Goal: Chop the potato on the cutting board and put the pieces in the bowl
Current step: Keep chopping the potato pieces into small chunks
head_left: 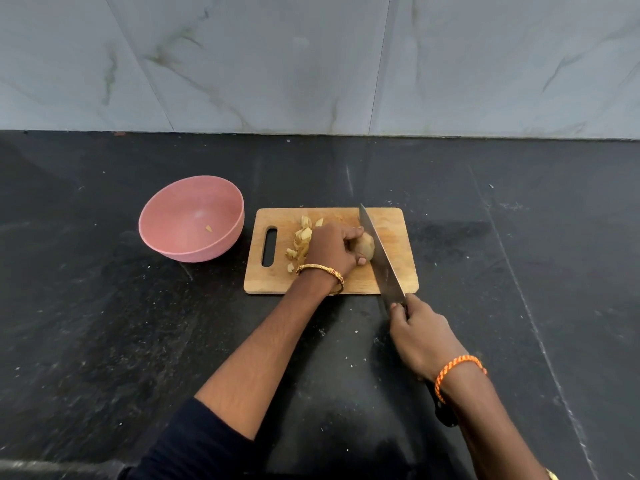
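Observation:
A wooden cutting board lies on the dark counter. My left hand grips the uncut piece of potato on the board, fingers curled over it. A large knife has its blade right against the potato's right side, and my right hand holds its handle just off the board's near edge. A heap of chopped potato pieces sits on the board left of my left hand. The pink bowl stands left of the board with one small potato piece inside.
The black stone counter stretches all around, flecked with small crumbs. A grey marble wall rises behind it. The board's handle slot faces the bowl.

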Motion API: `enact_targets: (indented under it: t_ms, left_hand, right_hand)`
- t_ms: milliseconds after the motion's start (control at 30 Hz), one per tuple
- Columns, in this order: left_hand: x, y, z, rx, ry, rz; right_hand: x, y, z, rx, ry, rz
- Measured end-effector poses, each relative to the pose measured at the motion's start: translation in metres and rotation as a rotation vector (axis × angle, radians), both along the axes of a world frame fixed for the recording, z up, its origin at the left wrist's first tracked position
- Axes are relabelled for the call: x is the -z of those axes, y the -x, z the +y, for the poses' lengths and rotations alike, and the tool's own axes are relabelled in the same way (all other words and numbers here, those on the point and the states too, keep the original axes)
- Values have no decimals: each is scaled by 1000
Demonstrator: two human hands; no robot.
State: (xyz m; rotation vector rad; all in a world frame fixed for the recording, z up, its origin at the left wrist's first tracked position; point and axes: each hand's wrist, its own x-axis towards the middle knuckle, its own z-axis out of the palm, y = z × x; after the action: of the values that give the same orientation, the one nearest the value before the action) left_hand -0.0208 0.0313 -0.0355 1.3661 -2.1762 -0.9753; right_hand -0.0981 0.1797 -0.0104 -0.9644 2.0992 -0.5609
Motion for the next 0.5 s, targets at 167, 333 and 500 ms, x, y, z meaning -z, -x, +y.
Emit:
enact_targets:
  t_ms: [167, 333, 500]
  left_hand:
    - [-6, 0, 0, 46, -16, -58]
    - [-7, 1, 0, 43, -20, -82]
    - [-9, 0, 1, 46, -11, -79]
  right_hand:
    - [-10, -4, 19, 38, 22, -29]
    - [-16, 4, -1, 78, 104, -45]
    - [-10, 9, -23, 29, 75, 11]
